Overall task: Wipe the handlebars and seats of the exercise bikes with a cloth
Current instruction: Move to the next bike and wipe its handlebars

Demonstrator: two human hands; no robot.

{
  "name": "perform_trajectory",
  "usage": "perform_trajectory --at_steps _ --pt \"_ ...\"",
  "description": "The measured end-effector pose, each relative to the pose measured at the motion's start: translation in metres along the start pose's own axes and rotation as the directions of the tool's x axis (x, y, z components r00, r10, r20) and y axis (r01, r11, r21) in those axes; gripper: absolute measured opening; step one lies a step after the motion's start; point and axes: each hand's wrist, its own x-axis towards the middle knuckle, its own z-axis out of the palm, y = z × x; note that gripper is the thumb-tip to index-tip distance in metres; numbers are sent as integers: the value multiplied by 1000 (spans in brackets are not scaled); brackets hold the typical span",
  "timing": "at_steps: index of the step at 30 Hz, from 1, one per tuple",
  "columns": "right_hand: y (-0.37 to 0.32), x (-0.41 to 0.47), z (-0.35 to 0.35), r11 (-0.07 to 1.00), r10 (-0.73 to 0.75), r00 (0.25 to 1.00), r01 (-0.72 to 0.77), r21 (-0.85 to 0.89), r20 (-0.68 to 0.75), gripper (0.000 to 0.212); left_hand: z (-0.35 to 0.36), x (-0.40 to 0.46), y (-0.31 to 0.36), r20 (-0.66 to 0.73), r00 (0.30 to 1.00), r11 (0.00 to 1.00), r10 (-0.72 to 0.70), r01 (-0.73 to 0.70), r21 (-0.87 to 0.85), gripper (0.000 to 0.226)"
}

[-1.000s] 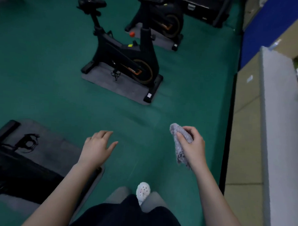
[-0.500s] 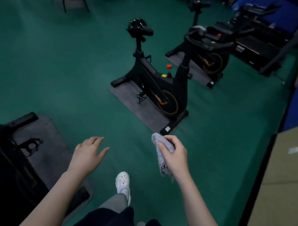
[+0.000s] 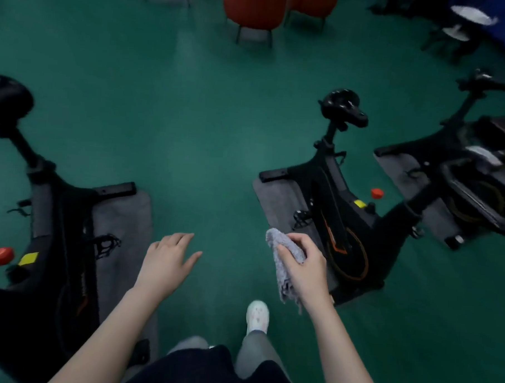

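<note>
Between two bikes, standing on green floor [image 3: 213, 126]. Right hand [image 3: 305, 269] has thumb and fingers curled round a grey cloth [image 3: 286, 259], bunched at the top, with a loose tail hanging below the palm. Left hand [image 3: 167, 260] carries nothing; fingers straight and lightly spread, palm down, touching no surface.

Just beyond the cloth, to the right: a black bike [image 3: 340, 206] on a grey mat [image 3: 276, 204], its seat [image 3: 343, 108] up and well clear of the hand. Its handlebars are not plainly made out. Another bike [image 3: 460, 168] lies further right. On the left, a third bike [image 3: 61, 235], with its seat [image 3: 6, 96] at the frame edge. White shoe [image 3: 257, 316] forward on the floor. Red chairs [image 3: 255, 9] far back.

Risks, as judged:
- The dangling tail could snag on a pedal or knob when the cloth goes to a seat.
- A foot may catch a mat corner or bike foot bar; both sit close to the walking line.
- Pictures are dim and smeared, so a missed patch would be hard to spot.

Writing: none readable. Yellow tags and red knobs on the frames show, but any lettering is too blurred.
</note>
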Motion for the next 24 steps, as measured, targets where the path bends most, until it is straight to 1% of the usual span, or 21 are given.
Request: perform_trajectory --at_steps 3,5,11,14,18,24 --pt "-9 62 13 998 -55 993 55 -2 107 16 -3 23 -10 -24 990 990 -138 138 -15 53" --pt "-16 107 20 995 -95 979 94 13 182 17 -3 40 -13 -45 971 972 -236 234 -36 53" --pt "-46 230 41 979 -197 903 203 25 381 14 -15 92 -1 -110 869 875 -482 470 -116 53" --pt "-66 275 61 965 -247 839 259 43 484 14 -22 112 4 -138 808 819 -572 552 -159 53" --pt "-90 312 101 944 -295 723 323 72 624 13 -30 127 -2 -142 723 736 -676 655 -170 53" --pt "-132 354 182 902 -358 543 412 130 759 16 -42 157 -37 -123 597 609 -793 769 -192 54"
